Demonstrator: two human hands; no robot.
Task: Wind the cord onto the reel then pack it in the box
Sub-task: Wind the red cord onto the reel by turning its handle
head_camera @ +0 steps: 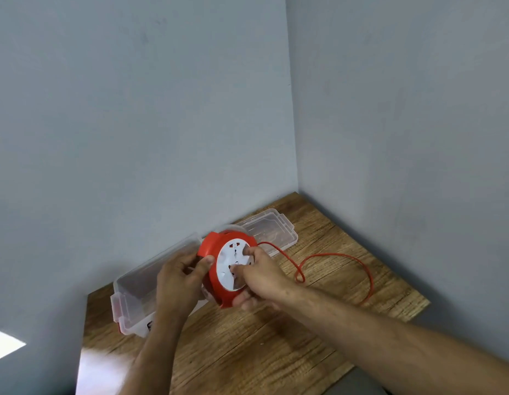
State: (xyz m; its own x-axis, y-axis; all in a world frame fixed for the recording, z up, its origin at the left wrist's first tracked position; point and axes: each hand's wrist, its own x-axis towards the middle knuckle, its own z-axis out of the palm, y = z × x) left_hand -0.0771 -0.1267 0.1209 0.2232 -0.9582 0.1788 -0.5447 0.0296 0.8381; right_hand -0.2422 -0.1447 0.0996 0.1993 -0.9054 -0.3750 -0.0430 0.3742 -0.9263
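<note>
1. Red reel (219,270) w/ white socket face held above wood table (247,352), in front of clear box (133,292).
2. Left hand (177,280) clamps reel's left rim, thumb on front.
3. Right hand (260,276): fingertips pressed on white face, other fingers under rim.
4. Cord (347,256) runs right, loose loop on table.

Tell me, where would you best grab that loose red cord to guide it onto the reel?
Probably near where the red cord leaves the reel, coming from the right side: that stretch hangs clear of the table, while the far loop lies flat. The right hand is nearest.
</note>
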